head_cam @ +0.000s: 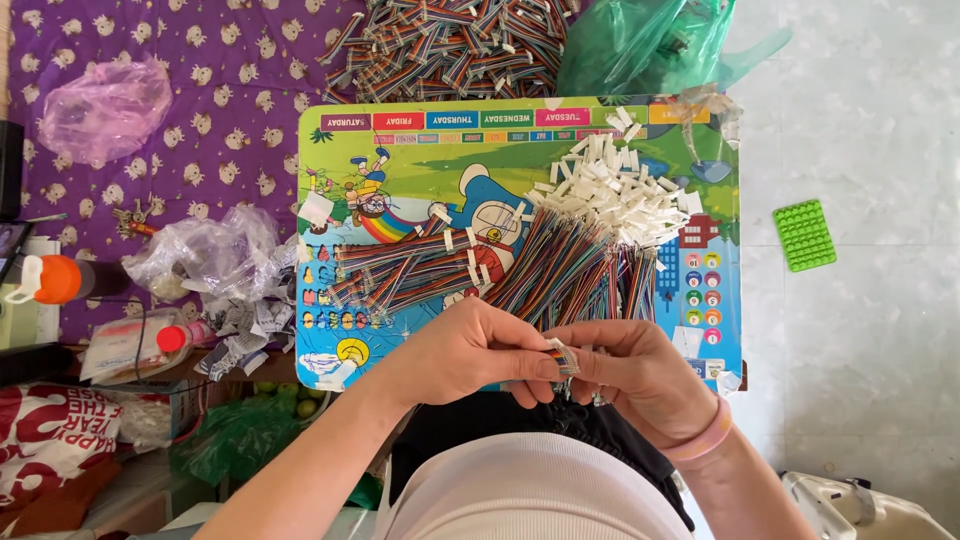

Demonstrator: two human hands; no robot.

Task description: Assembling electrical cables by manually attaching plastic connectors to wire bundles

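My left hand [470, 350] and my right hand [640, 375] meet at the near edge of a colourful cartoon lap table [400, 160]. Together they pinch one end of a multicoloured ribbon wire [565, 357] between the fingertips. Just beyond the hands a thick fan of multicoloured wires [570, 270] with white connectors [620, 190] lies on the table. A smaller bundle of wires [400, 275] lies to its left. A pink band circles my right wrist.
A heap of ribbon cables [450, 45] and a green plastic bag [650, 40] lie beyond the table. Clear plastic bags [215, 255] and paper scraps sit to the left on purple cloth. A green studded block [805, 235] rests on the pale floor at right.
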